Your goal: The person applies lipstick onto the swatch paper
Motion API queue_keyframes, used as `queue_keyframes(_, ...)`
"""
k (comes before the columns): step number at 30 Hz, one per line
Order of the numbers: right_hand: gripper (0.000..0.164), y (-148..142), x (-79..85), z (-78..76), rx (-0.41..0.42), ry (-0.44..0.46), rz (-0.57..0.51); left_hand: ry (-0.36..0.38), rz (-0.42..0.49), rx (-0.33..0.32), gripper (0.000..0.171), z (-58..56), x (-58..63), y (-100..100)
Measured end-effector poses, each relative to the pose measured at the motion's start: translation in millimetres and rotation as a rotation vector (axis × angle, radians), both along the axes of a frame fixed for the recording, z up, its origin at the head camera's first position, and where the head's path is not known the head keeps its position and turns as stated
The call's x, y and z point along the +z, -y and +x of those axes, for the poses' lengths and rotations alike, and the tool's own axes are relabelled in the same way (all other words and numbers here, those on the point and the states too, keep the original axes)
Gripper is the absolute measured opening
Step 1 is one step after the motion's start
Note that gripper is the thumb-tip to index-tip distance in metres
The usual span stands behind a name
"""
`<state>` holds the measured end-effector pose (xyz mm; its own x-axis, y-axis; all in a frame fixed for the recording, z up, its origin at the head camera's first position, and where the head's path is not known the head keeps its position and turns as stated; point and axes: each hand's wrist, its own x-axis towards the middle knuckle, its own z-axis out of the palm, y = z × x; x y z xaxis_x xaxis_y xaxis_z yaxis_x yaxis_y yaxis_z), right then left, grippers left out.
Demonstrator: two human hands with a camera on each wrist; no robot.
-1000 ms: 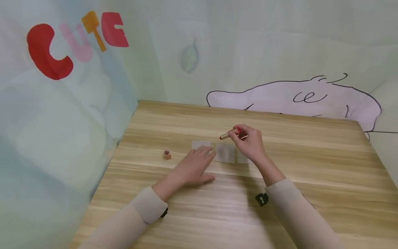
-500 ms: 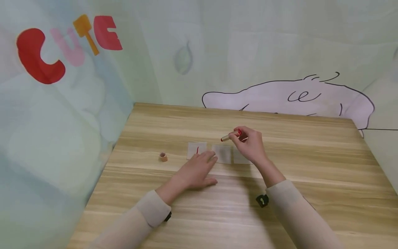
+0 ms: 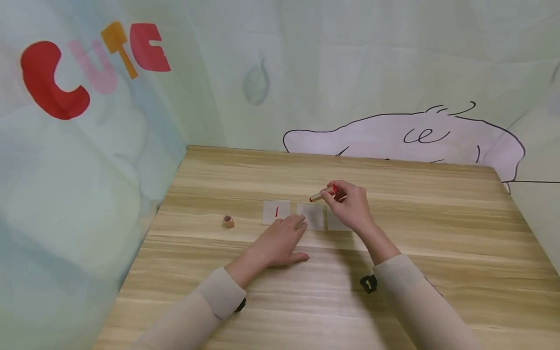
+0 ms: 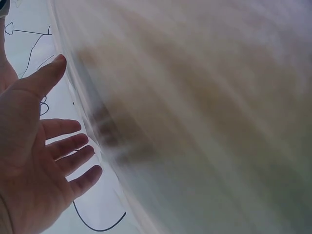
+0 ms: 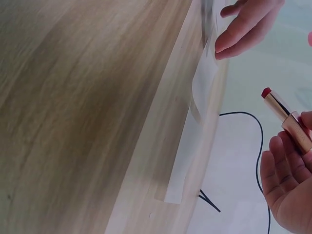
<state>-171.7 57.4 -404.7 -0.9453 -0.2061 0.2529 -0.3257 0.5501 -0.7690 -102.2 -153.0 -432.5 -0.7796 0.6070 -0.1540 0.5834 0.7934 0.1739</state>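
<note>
My right hand [image 3: 352, 206] holds an uncapped lipstick [image 5: 287, 114] above the papers, its red tip pointing left and down. In the right wrist view the lipstick shows a gold tube between thumb and fingers. My left hand [image 3: 280, 243] lies palm down with fingers extended, fingertips at the left edge of the middle paper square [image 3: 311, 217]. The left paper square [image 3: 275, 212] carries a short red stroke and is partly behind that hand. A third paper square [image 3: 337, 219] is partly hidden by my right hand. In the left wrist view the left hand's [image 4: 44, 151] fingers are spread.
The lipstick cap [image 3: 228, 221] stands on the wooden table [image 3: 210, 170] left of the papers. A printed cloth backdrop [image 3: 350, 58] rises behind and to the left of the table. Dark wrist devices show under both sleeves.
My left hand has moved right and down from the left paper to the middle paper's edge, uncovering the red stroke. The lipstick stays in my right hand, nearly still. The view has shifted slightly.
</note>
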Motion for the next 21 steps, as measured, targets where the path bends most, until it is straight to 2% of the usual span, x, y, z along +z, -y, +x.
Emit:
queue_keyframes(5, 0.017, 1.1, -4.8, -0.6, 0.033, -0.022, 0.019, 0.016, -0.003, -0.003, 0.082, 1.4, -1.5, 0.0)
queue_keyframes(11, 0.016, 1.0, -9.9, -3.4, 0.074, -0.022, 0.06, -0.019, -0.032, -0.041, 0.075, 0.5, -4.1, -2.0)
queue_keyframes(16, 0.016, -0.1, -12.5, -5.8, 0.128, 0.017, 0.189, -0.01, -0.037, -0.04, 0.074, 0.1, -0.9, -4.0)
queue_keyframes(21, 0.014, 0.5, -15.5, -7.2, 0.156, 0.013, 0.307, -0.009, -0.033, -0.04, 0.075, 0.0, 1.4, -4.9)
